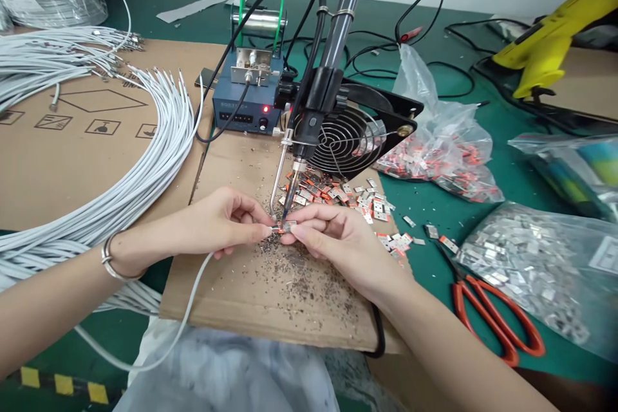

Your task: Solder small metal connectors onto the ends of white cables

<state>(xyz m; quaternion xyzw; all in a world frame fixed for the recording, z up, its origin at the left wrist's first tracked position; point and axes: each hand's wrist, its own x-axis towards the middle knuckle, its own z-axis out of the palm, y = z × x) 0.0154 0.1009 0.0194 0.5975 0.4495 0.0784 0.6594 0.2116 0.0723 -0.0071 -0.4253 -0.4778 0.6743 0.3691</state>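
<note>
My left hand [224, 222] pinches the end of a white cable [192, 299], which loops down below the wrist. My right hand [345, 241] grips a small metal and orange USB connector [288, 226] between thumb and forefinger. Cable end and connector meet under the tip of a soldering iron [309, 125] clamped tip-down on a stand. A thin solder feed tube [280, 174] runs beside the iron to the same spot. Fingers partly hide the joint. Just behind my right hand lies a pile of similar connectors [333, 190].
A blue solder feeder [241, 103] carries a solder spool [258, 22]. A black fan [338, 141] stands behind the iron. White cables [164, 135] curve along the left. Bags of orange connectors [449, 154] and metal parts [526, 270], orange-handled scissors [502, 318] and a yellow tool [545, 45] lie right.
</note>
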